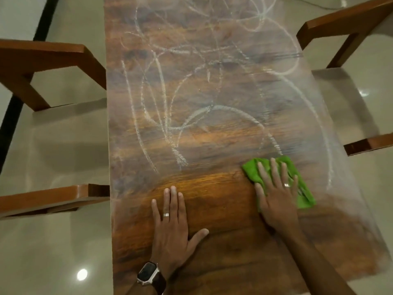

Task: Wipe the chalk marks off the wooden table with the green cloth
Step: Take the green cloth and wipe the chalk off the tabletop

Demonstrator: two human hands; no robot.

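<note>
The right hand (276, 194) presses flat on the green cloth (302, 188) near the table's (223, 262) right edge, left hand (172, 228) open beside it, chalk marks (212, 111) sprawling straight ahead lengthwise, so probably forward next.

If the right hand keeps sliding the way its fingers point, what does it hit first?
Probably the curved white chalk line just beyond the green cloth under the right hand; nothing solid stands on the wooden table ahead.

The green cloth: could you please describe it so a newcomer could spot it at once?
Find the long wooden table scrawled with chalk marks. Near its right edge, the right hand presses flat on the green cloth. It is the only bright green thing there.
</note>
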